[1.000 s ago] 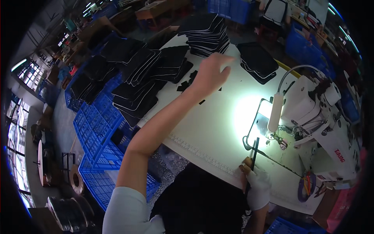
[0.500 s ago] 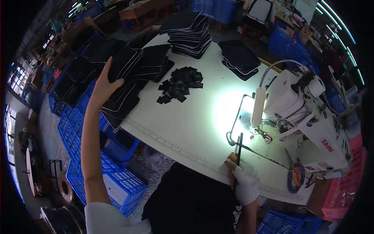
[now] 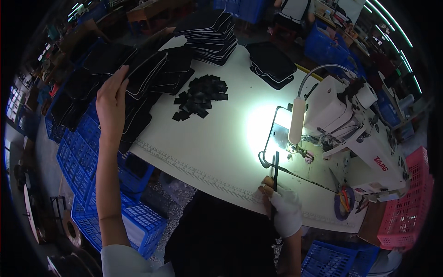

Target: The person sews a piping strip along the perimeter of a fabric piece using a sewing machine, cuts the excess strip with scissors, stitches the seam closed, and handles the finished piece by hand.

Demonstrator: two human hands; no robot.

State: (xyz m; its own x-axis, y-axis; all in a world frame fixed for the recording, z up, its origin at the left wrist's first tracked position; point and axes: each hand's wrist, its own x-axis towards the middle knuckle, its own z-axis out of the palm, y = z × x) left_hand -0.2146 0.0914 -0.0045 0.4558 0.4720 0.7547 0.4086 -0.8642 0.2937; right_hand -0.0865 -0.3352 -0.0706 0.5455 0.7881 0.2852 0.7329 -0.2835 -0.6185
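My bare left hand (image 3: 112, 99) is at the left end of the table. Its fingers are pressed together at the edge of a black fabric panel (image 3: 148, 74) with white edging, in a loose heap of such panels. My right hand (image 3: 284, 207), in a white glove with bare or tan-covered fingertips, is closed around a long thin black strip (image 3: 276, 171) near the front edge. The strip points up toward the sewing machine (image 3: 355, 134), whose lamp (image 3: 296, 121) lights the needle area. A pile of short black pieces (image 3: 201, 94) lies mid-table.
A tall stack of black panels (image 3: 210, 39) and a smaller one (image 3: 272, 64) stand at the back. Scissors and coloured rings (image 3: 344, 203) lie at the right. Blue crates (image 3: 143, 226) stand below left, a pink crate (image 3: 401, 203) at right. A person (image 3: 295, 11) sits beyond.
My left hand's spread fingers have come together at the panel edge. The whole view has shifted, moving the table slightly left and up. My right hand still holds the strip.
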